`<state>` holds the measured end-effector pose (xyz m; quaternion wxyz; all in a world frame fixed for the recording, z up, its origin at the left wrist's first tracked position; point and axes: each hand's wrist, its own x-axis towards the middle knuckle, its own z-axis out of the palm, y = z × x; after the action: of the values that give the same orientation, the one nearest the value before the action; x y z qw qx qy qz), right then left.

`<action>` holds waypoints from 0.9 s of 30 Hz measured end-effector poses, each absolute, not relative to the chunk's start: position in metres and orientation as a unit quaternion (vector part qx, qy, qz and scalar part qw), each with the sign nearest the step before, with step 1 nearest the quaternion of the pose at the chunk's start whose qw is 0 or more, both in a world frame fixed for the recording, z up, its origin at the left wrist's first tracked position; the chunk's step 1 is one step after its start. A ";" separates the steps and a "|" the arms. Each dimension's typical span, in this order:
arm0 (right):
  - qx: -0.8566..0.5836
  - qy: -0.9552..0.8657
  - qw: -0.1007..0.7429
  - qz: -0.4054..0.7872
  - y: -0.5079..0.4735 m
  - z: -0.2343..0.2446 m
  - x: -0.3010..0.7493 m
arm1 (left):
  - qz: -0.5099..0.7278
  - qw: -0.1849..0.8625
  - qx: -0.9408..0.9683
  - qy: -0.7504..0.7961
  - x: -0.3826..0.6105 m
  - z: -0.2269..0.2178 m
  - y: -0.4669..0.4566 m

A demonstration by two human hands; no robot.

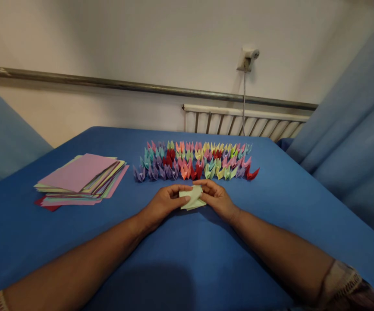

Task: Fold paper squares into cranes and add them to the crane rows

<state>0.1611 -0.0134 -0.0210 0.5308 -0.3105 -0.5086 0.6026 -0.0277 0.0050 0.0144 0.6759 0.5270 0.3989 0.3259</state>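
Note:
A small folded piece of pale green paper (193, 198) lies on the blue table (187, 259) between both my hands. My left hand (164, 202) pinches its left edge with thumb and fingers. My right hand (217, 198) pinches its right side, fingers curled over the top. Just beyond my hands stand several rows of small folded paper cranes (195, 160) in purple, teal, red, pink, yellow and green.
A loose stack of coloured paper sheets (81, 179), a lilac sheet on top, lies at the left of the table. Blue cloth surfaces rise at far left and right (351, 138). A metal rail (109, 83) and a white slatted frame (245, 119) run along the wall behind.

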 end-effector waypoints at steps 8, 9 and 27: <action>-0.379 -0.515 0.542 0.545 -0.013 -0.028 0.156 | 0.296 0.616 0.621 0.383 -0.025 0.015 -0.001; -0.382 -0.519 0.544 0.538 -0.014 -0.029 0.155 | 0.306 0.596 0.627 0.398 -0.024 0.015 -0.002; -0.389 -0.500 0.572 0.521 -0.033 -0.026 0.132 | 0.440 0.527 0.527 0.500 -0.020 0.010 -0.002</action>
<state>0.1316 -0.0334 -0.0262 0.5719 -0.3890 -0.5001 0.5211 -0.0202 -0.0024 0.0095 0.5274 0.5275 0.5003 0.4397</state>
